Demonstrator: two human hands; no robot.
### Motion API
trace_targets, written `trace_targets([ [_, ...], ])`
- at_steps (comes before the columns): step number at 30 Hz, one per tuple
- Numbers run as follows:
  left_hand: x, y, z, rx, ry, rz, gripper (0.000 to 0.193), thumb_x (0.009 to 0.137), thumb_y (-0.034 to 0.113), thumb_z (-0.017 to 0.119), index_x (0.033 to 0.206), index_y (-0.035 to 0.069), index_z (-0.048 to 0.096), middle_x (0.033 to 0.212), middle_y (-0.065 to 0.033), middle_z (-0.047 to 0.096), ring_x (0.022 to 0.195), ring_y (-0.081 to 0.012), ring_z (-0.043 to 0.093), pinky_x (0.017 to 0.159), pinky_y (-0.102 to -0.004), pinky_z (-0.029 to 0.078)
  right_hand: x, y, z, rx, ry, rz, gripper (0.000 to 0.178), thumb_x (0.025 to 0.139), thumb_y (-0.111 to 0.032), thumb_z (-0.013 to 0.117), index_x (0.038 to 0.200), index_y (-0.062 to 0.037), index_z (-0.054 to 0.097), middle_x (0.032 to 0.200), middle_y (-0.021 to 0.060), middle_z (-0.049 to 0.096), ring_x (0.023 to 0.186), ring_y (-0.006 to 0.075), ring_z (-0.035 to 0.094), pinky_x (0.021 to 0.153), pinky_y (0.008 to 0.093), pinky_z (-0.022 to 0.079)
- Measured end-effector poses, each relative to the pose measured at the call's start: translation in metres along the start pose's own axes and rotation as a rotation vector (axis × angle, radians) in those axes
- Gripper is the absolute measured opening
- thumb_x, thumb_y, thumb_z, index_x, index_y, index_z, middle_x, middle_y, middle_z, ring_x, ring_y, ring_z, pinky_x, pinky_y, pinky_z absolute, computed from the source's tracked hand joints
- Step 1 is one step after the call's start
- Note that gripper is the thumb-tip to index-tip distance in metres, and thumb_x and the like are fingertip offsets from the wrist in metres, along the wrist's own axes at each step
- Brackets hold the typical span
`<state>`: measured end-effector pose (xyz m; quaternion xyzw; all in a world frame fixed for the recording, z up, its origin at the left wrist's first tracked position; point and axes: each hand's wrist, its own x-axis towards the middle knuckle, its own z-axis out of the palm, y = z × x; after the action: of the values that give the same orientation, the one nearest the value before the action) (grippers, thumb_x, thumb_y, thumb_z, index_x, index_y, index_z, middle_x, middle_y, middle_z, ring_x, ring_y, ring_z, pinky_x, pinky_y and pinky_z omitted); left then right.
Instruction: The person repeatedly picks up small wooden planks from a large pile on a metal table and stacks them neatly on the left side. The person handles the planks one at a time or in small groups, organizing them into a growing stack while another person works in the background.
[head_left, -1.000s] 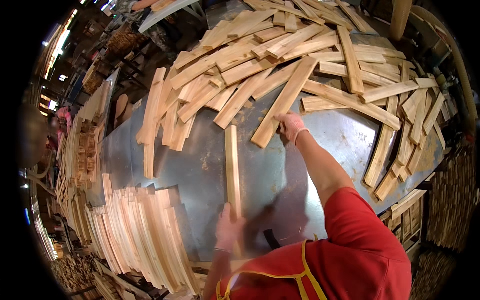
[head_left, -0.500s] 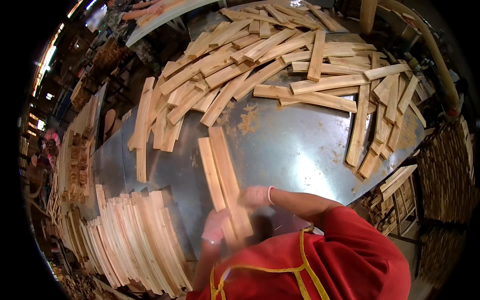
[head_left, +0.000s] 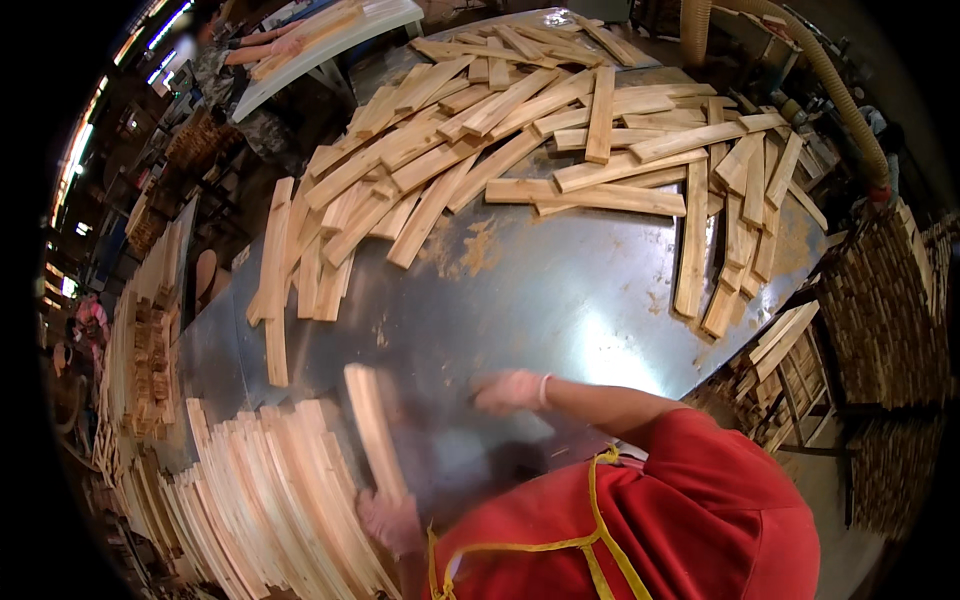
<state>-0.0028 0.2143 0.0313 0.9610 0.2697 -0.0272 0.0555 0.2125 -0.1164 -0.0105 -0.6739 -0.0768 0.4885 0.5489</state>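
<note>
The metal table (head_left: 540, 275) bears scattered boards (head_left: 585, 198); sawdust patches (head_left: 480, 248) too.

Tabletop (head_left: 540, 280) looked metal: smooth, glossy, with bright glare; brownish patches (head_left: 470, 250) on it looked matt and dusty. Loose boards (head_left: 580, 195) were bare wood, flat-faced, grain showing, low sheen at most. Board (head_left: 372, 420) in left hand (head_left: 392, 522) was pale wood; blur hid finish. Stacked strips (head_left: 270, 500) were wood, matt. Red garment (head_left: 720, 490) was matt cloth, yellow trim (head_left: 597, 500) cloth-like too. Hose (head_left: 840, 95) looked plastic, ribbed. Right-hand wood stack (head_left: 885, 320) looked rough.
</note>
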Motion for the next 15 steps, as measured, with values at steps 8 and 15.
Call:
trace_targets([
  [8, 0.021, -0.021, 0.027, 0.472, 0.037, -0.277, 0.100, 0.086, 0.035, 0.081, 0.167, 0.015, 0.027, 0.170, -0.0131, 0.036, 0.157, -0.0373, 0.033, 0.128, -0.0522, 0.028, -0.076, 0.057, -0.357, -0.245, 1.201, -0.075, 0.047, 0.095, -0.038, 0.065, 0.133, -0.0105, 0.068, 0.107, 0.0218, 0.077, 0.108, 0.0407, 0.072, 0.097, 0.0497, 0.056],
  [15, -0.005, 0.152, 0.084, 0.204, -0.053, 0.189, 0.079, 0.088, 0.030, 0.075, 0.158, 0.010, 0.044, 0.160, -0.0156, 0.046, 0.150, -0.0402, 0.041, 0.123, -0.0545, 0.034, -0.145, -0.019, -0.533, -1.143, 1.187, 0.455, 0.063, 0.095, -0.029, 0.069, 0.152, -0.0103, 0.049, 0.152, 0.0154, 0.055, 0.145, 0.0351, 0.049, 0.115, 0.0479, 0.047],
])
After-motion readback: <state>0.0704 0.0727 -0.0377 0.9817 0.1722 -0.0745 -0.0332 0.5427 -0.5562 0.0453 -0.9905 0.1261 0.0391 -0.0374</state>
